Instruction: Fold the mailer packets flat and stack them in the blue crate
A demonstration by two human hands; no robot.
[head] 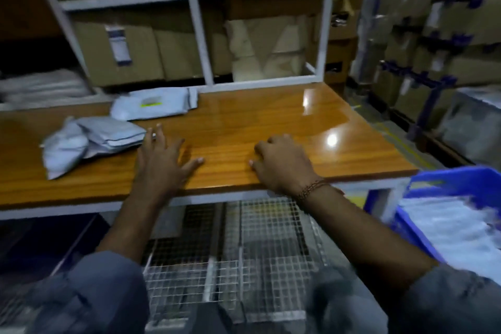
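— Where are the packets from where you stand?

— Two lots on the wooden table (271, 122), both on the left hand's (162, 160) side. Just beyond its fingertips lies a small heap of grey mailer packets (89, 144): one puffy and rumpled, hanging towards the table's near edge, and two or so flatter ones overlapping it, with dark seams showing along their edges. The nearest corner of that heap is right beside the hand's outer fingers; I cannot tell if they touch.

— And the other lot?

— Further out past the same hand, near the table's back edge, a folded packet (154, 104), pale grey and glossy, with a yellow-green strip on its face and a flap turned over at the end nearer the right hand.

— What are the hands doing?

— Neither holds anything. The left hand lies palm down on the wood, fingers spread and straight, thumb pointing towards the right hand (282, 163). The right one rests at the table's near edge, fingers loosely bent, a thin bracelet (311, 188) at the wrist. They are apart, bare wood between them.

— The blue crate?

— Off to the outside of the right forearm, lower than the tabletop. The blue crate (414, 228) is blurred, but pale grey packets (458, 236) lie flat inside it.

— Anything else?

— Cardboard boxes (122, 57) on white shelving beyond both hands, and wire mesh (244, 252) under the table between the forearms.
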